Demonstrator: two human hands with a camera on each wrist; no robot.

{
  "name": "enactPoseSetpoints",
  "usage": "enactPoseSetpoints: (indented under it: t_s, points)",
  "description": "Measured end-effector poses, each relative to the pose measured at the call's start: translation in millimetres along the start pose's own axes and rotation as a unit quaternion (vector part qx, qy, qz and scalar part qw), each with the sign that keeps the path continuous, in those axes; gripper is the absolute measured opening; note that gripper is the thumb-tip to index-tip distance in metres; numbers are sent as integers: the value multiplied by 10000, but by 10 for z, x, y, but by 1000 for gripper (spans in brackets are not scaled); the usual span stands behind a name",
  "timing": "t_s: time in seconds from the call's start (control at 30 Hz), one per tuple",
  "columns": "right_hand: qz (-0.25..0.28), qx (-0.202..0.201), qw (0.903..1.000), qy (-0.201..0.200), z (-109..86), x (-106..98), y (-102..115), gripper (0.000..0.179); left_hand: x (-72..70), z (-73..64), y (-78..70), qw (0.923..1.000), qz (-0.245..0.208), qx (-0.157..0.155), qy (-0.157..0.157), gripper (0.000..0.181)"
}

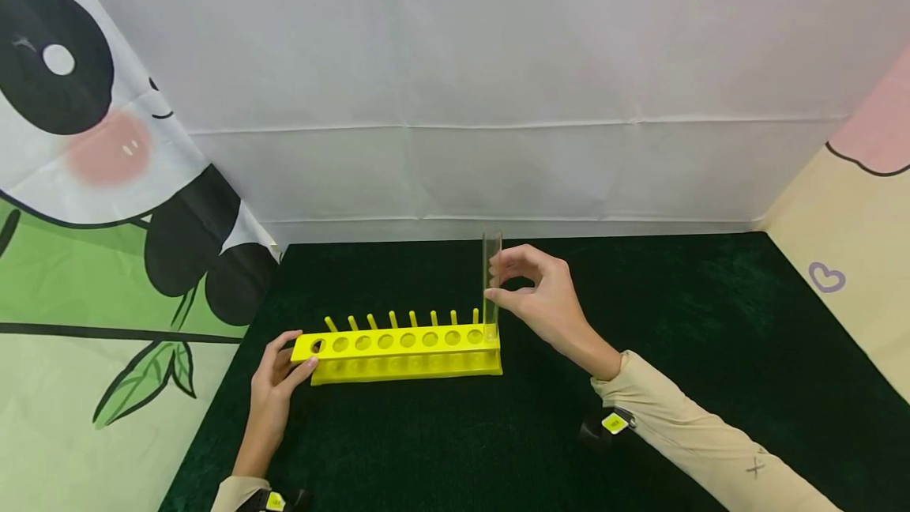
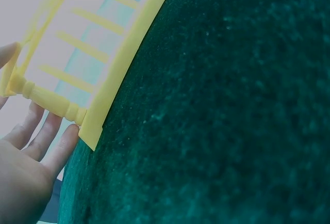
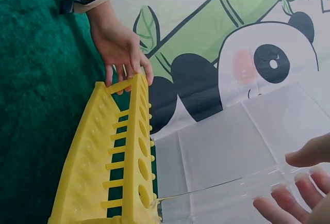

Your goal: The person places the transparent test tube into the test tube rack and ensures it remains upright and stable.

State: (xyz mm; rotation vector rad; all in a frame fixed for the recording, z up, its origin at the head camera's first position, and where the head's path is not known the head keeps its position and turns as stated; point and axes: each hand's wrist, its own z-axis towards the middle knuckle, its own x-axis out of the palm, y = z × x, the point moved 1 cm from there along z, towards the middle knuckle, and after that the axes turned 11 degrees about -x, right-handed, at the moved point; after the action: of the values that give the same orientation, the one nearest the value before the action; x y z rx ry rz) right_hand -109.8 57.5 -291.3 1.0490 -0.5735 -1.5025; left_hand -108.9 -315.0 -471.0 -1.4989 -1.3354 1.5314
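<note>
A yellow test tube rack (image 1: pixel 408 344) stands on the dark green cloth, with a row of round holes in its top and a row of pegs along its back. At its left end my left hand (image 1: pixel 273 385) grips the top bar, thumb in front and fingers behind. My right hand (image 1: pixel 543 303) pinches an upright clear test tube (image 1: pixel 491 259) between thumb and fingertips. The tube's lower end is at the rightmost hole. In the right wrist view, the tube (image 3: pixel 221 193) meets the rack (image 3: pixel 135 146) at its near end. The other holes hold no tubes.
Dark green cloth (image 1: pixel 455 449) covers the table. Behind it hangs a creased white sheet (image 1: pixel 498 85). A panda-printed sheet (image 1: pixel 178 220) borders the left side, and a cream sheet (image 1: pixel 853 322) with a heart the right.
</note>
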Motion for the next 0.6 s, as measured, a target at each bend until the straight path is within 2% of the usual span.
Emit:
enactPoseSetpoints:
  t_s: [0.2, 0.6]
  points:
    - [0, -68, 9999, -90, -24, 53, -237, 32, -38, 4, 18, 9999, -65, 68, 63, 51]
    - [46, -167, 9998, -120, -49, 128, -242, 31, -89, 5, 37, 9999, -48, 87, 98, 51]
